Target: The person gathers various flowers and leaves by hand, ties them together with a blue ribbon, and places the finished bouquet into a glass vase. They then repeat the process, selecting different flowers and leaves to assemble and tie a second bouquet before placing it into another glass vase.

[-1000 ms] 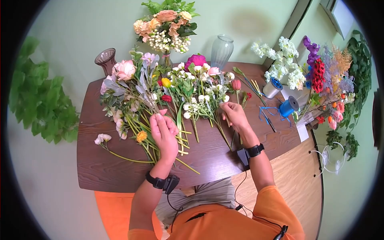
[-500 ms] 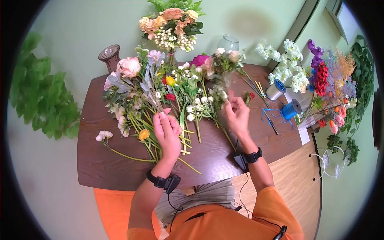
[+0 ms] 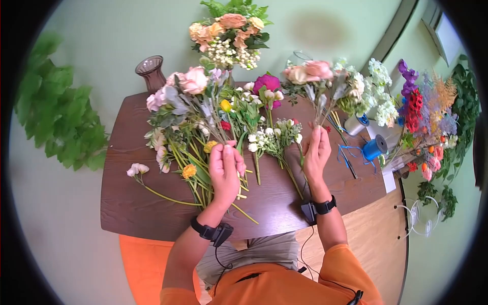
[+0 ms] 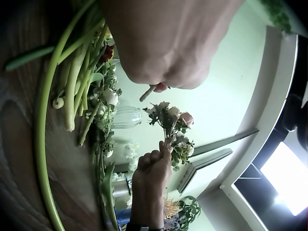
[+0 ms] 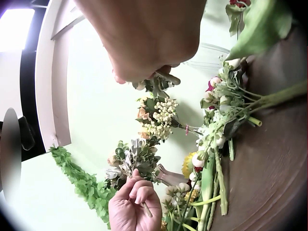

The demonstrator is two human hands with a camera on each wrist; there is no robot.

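My left hand point(image 3: 226, 168) pinches the thin stems of a flower bunch with large pink blooms point(image 3: 194, 81) and grey-green leaves. To its right, my right hand point(image 3: 317, 152) holds up a second bunch with pale pink blooms point(image 3: 317, 71), whitish flowers and silvery leaves, gripped by the stems. Both bunches lean away from me over the table. In the left wrist view this second bunch point(image 4: 173, 125) rises from the right fist. A short stem end point(image 5: 168, 78) pokes out below the right hand in its own wrist view. Loose green stems point(image 3: 203, 190) lie beneath the left hand.
Small white flowers point(image 3: 268, 140), a magenta bloom point(image 3: 267, 82) and other stems lie across the brown table point(image 3: 147, 216). A purple-tinted vase point(image 3: 151, 71) stands back left. Blue ribbon spool point(image 3: 375, 147), white spool point(image 3: 356, 123) and more flowers point(image 3: 416, 109) are at right.
The right hand has lifted a flower bunch from the table's middle, up and to the right, partly hiding the clear vase. The left hand keeps its bunch and has shifted only slightly.
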